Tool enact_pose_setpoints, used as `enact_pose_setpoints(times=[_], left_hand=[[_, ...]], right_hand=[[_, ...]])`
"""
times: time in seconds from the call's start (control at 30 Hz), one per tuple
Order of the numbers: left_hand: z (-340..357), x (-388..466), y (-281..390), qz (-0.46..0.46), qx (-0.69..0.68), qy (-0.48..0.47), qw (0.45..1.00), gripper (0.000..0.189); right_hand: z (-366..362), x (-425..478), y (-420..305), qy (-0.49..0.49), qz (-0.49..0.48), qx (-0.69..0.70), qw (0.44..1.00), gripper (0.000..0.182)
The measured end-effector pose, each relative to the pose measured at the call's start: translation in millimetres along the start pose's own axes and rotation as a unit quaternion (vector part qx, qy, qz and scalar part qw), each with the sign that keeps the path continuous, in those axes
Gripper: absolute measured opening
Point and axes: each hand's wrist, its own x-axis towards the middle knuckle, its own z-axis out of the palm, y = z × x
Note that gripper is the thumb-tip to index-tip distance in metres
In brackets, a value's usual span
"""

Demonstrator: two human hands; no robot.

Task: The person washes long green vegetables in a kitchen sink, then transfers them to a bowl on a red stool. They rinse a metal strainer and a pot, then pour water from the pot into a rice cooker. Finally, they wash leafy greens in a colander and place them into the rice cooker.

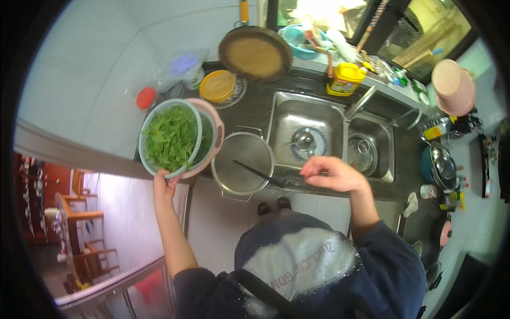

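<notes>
My left hand (pixel 169 178) grips the near rim of a light-blue plastic basin (pixel 142 139) heaped with green leafy vegetables (pixel 171 137). The basin sits tilted over a pink plastic basin (pixel 218 131). Right of them a round metal pot (pixel 235 149) with wire handles stands at the counter's edge, with a dark stick-like utensil (pixel 255 172) lying across it. My right hand (pixel 332 174) is raised above the counter's front edge near the sink, fingers curled, and nothing can be made out in it.
A double steel sink (pixel 279 115) holds dishes and a metal bowl. Behind are a round wooden cutting board (pixel 255 54), a yellow lidded container (pixel 217 85), a jar with a red lid (pixel 146 98) and a yellow jug (pixel 346 79). A faucet (pixel 361 103) rises behind the sink.
</notes>
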Motion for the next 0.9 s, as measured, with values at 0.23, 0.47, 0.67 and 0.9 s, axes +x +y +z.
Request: enact_pose_setpoints(times=[0.23, 0.47, 0.67, 0.9], left_hand=[[22.1, -53.0, 37.3, 0.077, -0.025, 0.042, 0.996, 0.045], [-57.3, -97.7, 34.6, 0.106, -0.014, 0.144, 0.984, 0.036], [-62.9, -156.6, 5.4, 0.086, -0.058, 0.225, 0.969, 0.035], [-140.2, -190.8, -17.8, 0.075, -0.12, 0.266, 0.954, 0.036]], right_hand=[[-68.2, 17.0, 164.3, 0.269, 0.11, -0.078, 0.954, 0.028], [-26.1, 42.1, 190.1, 0.244, 0.113, -0.266, 0.926, 0.025], [16.6, 115.2, 112.1, 0.188, 0.01, -0.268, 0.945, 0.011], [136.9, 179.9, 2.9, -0.018, -0.119, -0.156, 0.98, 0.004]])
